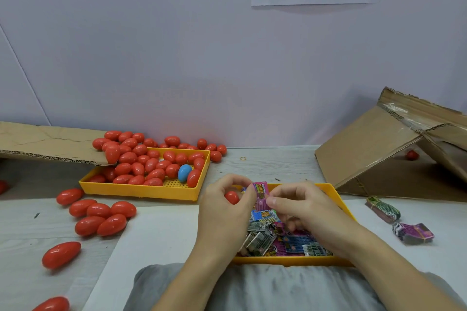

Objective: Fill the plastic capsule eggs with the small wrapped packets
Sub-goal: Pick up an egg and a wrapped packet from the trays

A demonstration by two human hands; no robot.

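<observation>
Pale lilac wall [177,58] backs a grey wood-grain tabletop [265,161] with a white sheet [156,230] laid on its near part. Just in front of the person's grey-clad lap, the left hand [227,212] curls around a red plastic capsule egg [231,197], which shows in the hollow of the palm, while its thumb and forefinger pinch the left edge of a small pink wrapped packet [261,195]. The right hand [300,207] pinches the same packet from the right, fingertips [271,201] closed on its lower edge. The packet stands nearly upright between the two thumbs.

Below both hands sits a yellow plastic tray [338,199] heaped with loose printed packets [265,237]. Left of the left-hand fingers, beyond them, a second yellow perforated tray [177,188] holds many red eggs [141,164] and one blue egg [184,173]; more red eggs [101,217] lie scattered on the table. Right of the right hand lie two banded bundles of packets [413,233], with a tipped brown cardboard box [379,144] behind them.
</observation>
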